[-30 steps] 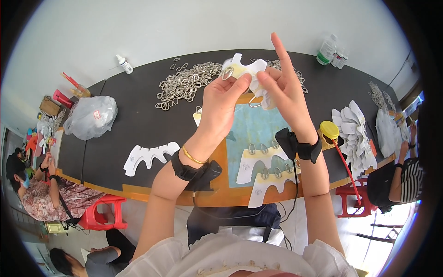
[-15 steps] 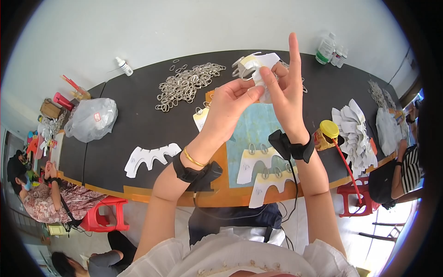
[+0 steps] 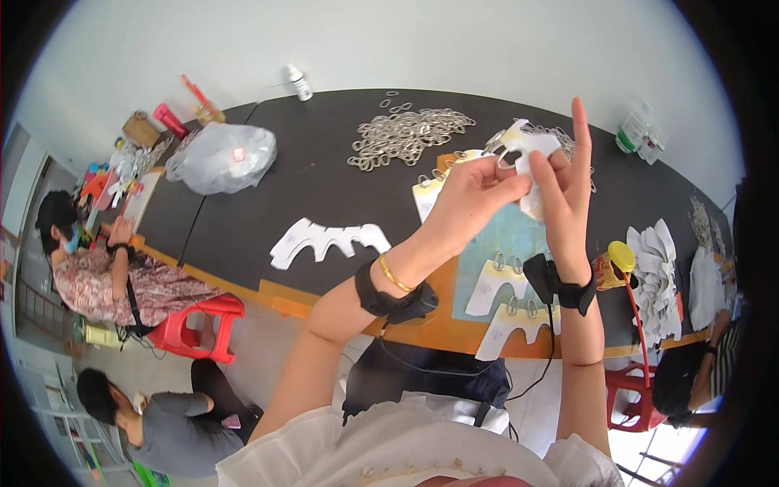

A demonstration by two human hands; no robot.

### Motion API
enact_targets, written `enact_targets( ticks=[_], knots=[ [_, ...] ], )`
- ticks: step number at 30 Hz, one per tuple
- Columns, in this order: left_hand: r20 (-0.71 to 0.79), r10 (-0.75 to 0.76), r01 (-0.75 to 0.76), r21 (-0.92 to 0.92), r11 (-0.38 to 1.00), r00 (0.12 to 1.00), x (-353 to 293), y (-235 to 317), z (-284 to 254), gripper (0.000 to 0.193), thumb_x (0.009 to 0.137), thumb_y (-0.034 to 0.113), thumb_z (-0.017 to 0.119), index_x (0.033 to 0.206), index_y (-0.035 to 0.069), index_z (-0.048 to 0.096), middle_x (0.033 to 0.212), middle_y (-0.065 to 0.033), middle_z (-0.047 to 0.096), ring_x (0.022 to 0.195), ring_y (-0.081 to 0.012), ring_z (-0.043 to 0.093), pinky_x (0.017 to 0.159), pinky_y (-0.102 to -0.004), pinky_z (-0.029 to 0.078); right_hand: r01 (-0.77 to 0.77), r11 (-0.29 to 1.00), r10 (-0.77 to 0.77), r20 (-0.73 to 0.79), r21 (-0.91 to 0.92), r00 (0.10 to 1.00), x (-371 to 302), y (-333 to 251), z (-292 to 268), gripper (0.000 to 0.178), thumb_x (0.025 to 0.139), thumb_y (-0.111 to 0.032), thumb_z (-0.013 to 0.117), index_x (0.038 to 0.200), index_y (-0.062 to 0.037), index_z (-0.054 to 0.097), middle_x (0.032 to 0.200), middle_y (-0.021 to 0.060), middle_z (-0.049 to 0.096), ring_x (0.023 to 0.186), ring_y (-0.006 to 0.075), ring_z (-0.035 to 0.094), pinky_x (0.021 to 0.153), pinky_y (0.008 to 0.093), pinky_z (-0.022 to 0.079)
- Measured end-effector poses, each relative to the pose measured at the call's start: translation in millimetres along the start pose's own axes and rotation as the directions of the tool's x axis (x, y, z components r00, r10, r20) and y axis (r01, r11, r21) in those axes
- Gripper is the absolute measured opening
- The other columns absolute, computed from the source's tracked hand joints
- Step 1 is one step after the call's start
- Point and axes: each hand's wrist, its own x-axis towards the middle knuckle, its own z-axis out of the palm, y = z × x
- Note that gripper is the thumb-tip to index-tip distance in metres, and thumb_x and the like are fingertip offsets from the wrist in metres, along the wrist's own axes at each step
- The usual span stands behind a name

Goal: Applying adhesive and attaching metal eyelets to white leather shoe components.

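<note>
Above the far part of the table, my left hand (image 3: 479,195) pinches the near edge of a white scalloped piece (image 3: 535,144), close to an oval metal ring (image 3: 509,159). My right hand (image 3: 564,191) grips the same piece between thumb and bent fingers, its index finger pointing straight up. My fingers hide part of the piece. Beneath my hands lies a light blue sheet (image 3: 495,231). Two more scalloped pieces with rings, one a white piece (image 3: 487,290) and the other a nearer piece (image 3: 507,334), lie at its near end.
A heap of metal rings (image 3: 406,136) lies behind my left hand. Loose scalloped pieces (image 3: 324,239) rest at left, and a stack of them (image 3: 653,272) at right. Near that stack stands a yellow-lidded jar (image 3: 621,256). A plastic bag (image 3: 231,158) sits far left. Other people sit nearby.
My view has turned left, so the table and its things appear farther right. Both hands still grip the scalloped piece, which has tilted a little between them.
</note>
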Motion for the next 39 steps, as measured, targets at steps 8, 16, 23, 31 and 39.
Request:
enact_targets(
  ticks=[8,16,23,31,39],
  knots=[
    [-0.028,-0.425,0.425,0.136,0.895,0.905,-150.2,-21.9,-51.7,0.02,0.088,0.015,0.064,0.092,-0.005,0.061,0.087,-0.0048,0.065,0.078,-0.0097,0.061,0.067,-0.0237,0.05,-0.241,0.849,0.483,0.505,-0.47,0.715,-85.9,-23.8,13.1,0.065,0.088,-0.005,0.057,0.145,-0.0132,0.027,0.061,0.003,0.058,0.056,0.0093,0.051,0.054,0.0239,0.043],
    [-0.096,-0.562,0.543,-0.168,0.823,0.822,-226.5,-66.6,-37.2,0.027,0.09,0.017,0.06,0.106,-0.004,0.055,0.096,-0.0066,0.059,0.08,-0.0139,0.064,0.075,-0.0273,0.056,-0.373,0.848,0.485,0.271,-0.376,0.831,-182.0,-20.6,22.4,0.043,0.082,0.004,0.061,0.124,-0.0017,0.055,0.082,0.0073,0.065,0.074,0.0117,0.063,0.068,0.0258,0.05],
    [-0.194,-0.56,0.519,-0.225,0.824,0.805,-253.2,-82.5,-26.8,0.038,0.092,0.029,0.057,0.114,-0.002,0.056,0.099,-0.0093,0.065,0.087,-0.0163,0.066,0.081,-0.0289,0.053,-0.239,0.902,0.317,0.175,-0.36,0.932,-217.5,-11.6,37.4,0.04,0.078,0.01,0.061,0.117,0.0002,0.058,0.09,0.0107,0.067,0.081,0.0165,0.065,0.077,0.0275,0.051],
    [-0.248,-0.516,0.403,-0.39,0.828,0.82,-259.6,-86.3,-17.9,0.03,0.093,0.025,0.055,0.112,0.001,0.058,0.104,-0.006,0.064,0.09,-0.0131,0.063,0.078,-0.0272,0.052,-0.281,0.881,0.336,0.085,-0.381,0.938,-233.6,1.6,47.0,0.037,0.078,0.008,0.063,0.114,0.0017,0.06,0.083,0.0069,0.064,0.077,0.0134,0.063,0.074,0.0254,0.05],
    [-0.327,-0.551,0.436,-0.363,0.823,0.768,-251.9,-95.8,-27.8,0.026,0.091,0.02,0.059,0.107,-0.001,0.06,0.093,-0.0058,0.066,0.082,-0.0122,0.065,0.077,-0.0276,0.054,-0.239,0.883,0.306,0.108,-0.404,0.946,-229.4,19.5,54.4,0.053,0.075,0.01,0.065,0.125,-0.0057,0.055,0.08,0.0051,0.064,0.07,0.0112,0.059,0.066,0.0238,0.049]
  ],
)
